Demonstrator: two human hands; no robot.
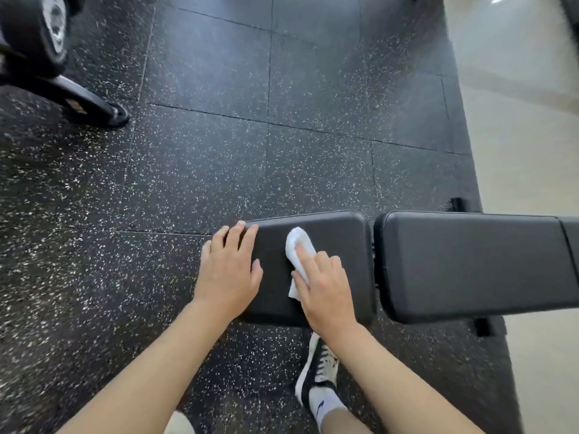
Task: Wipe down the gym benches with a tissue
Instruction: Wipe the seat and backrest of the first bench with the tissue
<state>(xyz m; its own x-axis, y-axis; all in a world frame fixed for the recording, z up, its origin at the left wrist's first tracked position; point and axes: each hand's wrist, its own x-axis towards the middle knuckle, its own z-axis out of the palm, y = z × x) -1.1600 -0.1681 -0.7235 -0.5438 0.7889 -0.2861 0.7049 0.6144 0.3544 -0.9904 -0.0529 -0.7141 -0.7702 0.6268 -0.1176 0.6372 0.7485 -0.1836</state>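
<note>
A dumbbell (34, 32) rests on its rack foot (84, 103) over speckled rubber flooring (219, 136).

I see my right hand (324, 289) pressing a folded white tissue (299, 250) onto the black seat pad (338, 242), index finger stretched along it. My left hand (227, 267) lies flat on the pad's left end. The longer back pad (470, 264) sits just right, across a narrow gap. My black-and-white sneaker (319, 368) stands on speckled rubber floor (194, 158).

Black padded bench seat pad (329, 245), white tissue (299, 245) pressed flat near its middle under right hand (322, 289), left hand (227, 270) resting on left edge
</note>
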